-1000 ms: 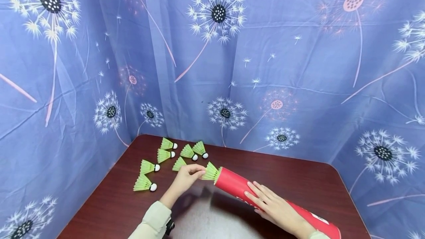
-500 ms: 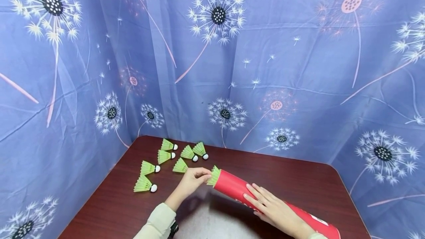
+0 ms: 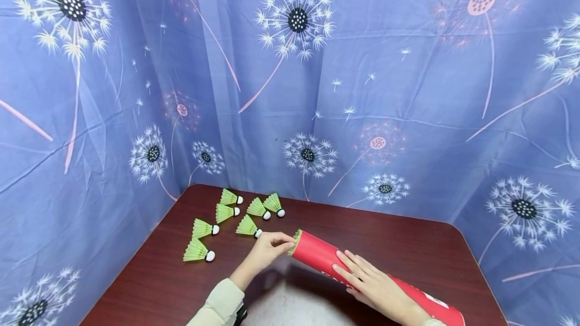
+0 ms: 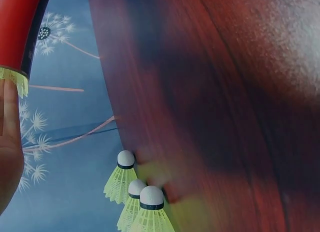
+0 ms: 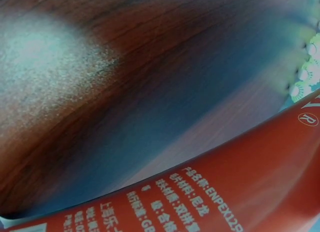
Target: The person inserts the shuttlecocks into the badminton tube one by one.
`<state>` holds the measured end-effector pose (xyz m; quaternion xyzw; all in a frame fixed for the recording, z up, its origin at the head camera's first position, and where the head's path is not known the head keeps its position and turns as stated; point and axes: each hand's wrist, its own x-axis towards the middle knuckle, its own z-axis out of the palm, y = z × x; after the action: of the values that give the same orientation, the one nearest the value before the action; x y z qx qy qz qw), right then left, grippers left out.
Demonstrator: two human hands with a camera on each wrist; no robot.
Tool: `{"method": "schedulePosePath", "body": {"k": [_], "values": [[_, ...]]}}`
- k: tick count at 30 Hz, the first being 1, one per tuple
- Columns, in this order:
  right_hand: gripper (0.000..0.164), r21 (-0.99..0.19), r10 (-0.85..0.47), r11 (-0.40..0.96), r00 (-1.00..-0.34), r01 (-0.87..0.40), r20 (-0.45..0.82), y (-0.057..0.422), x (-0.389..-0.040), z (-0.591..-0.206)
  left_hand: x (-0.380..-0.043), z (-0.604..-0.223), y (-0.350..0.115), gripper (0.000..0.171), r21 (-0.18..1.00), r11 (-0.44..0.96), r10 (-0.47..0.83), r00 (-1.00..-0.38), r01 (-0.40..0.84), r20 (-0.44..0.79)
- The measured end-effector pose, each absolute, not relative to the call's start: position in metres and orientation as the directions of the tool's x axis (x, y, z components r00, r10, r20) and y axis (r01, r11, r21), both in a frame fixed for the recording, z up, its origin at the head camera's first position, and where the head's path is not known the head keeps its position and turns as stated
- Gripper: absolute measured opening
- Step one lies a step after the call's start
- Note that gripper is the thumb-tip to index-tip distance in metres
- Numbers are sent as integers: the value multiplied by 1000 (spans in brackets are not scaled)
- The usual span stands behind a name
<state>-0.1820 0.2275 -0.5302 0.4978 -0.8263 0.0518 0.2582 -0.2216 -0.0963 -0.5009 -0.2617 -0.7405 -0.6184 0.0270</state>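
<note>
A red shuttlecock tube (image 3: pixel 321 254) slants across the right half of the table in the head view, its mouth toward the left. At that mouth, my left hand (image 3: pixel 267 250) pinches the yellow-green skirt of a shuttlecock (image 4: pixel 17 81); only the skirt's edge sticks out and the rest is hidden inside the tube. My right hand (image 3: pixel 373 286) holds the tube around its middle, with fingers laid over the top. In the right wrist view the tube's printed side (image 5: pixel 210 197) fills the bottom, and no fingers are clearly seen there.
Several yellow-green shuttlecocks with white heads lie at the table's left, the closest one (image 3: pixel 249 226) just behind my left hand and another (image 3: pixel 198 250) farther left. The dark wooden table (image 3: pixel 385 230) ends at a blue dandelion-print curtain (image 3: pixel 244 155) behind and on both sides.
My left hand has moved right, and the shuttlecock has slid into the tube until only its skirt edge shows. The right hand and tube have stayed almost still.
</note>
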Motion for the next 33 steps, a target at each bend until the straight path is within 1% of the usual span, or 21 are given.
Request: {"method": "schedulePosePath", "body": {"k": [2,8,13,16,18,19,21,22,26,27,30,33], "values": [[54,172,-795,497,-367,-851,484,228,-182,-531,-222,-501,-95,10,901,100,354,-861,422,364],[60,161,-794,493,-366,-855,486,228,-182,-534,-224,-507,-94,9,893,87,368,-848,441,382],[52,170,-798,498,-372,-851,475,227,-181,-533,-232,-520,-92,8,882,100,368,-841,460,397],[53,172,-793,514,-388,-840,470,226,-181,-532,-229,-512,-91,8,872,114,380,-832,476,405],[55,177,-787,532,-407,-828,464,227,-182,-531,-226,-502,-90,8,866,124,385,-828,485,408],[59,181,-785,542,-417,-821,458,227,-182,-531,-225,-498,-90,9,865,126,387,-827,485,407],[67,177,-782,550,-429,-816,453,228,-183,-531,-223,-493,-90,9,868,122,391,-827,481,403],[67,177,-781,549,-427,-817,455,228,-184,-531,-223,-492,-90,10,871,122,392,-829,476,399],[52,165,-776,530,-396,-832,491,231,-187,-532,-223,-493,-93,12,862,100,393,-816,496,424],[50,163,-773,525,-388,-835,502,231,-187,-532,-224,-494,-94,13,858,98,391,-813,503,432],[50,167,-769,519,-373,-838,520,233,-188,-532,-224,-497,-98,13,845,83,383,-799,529,462],[50,162,-771,514,-372,-842,517,234,-187,-531,-224,-500,-105,14,854,69,372,-808,515,457]]}}
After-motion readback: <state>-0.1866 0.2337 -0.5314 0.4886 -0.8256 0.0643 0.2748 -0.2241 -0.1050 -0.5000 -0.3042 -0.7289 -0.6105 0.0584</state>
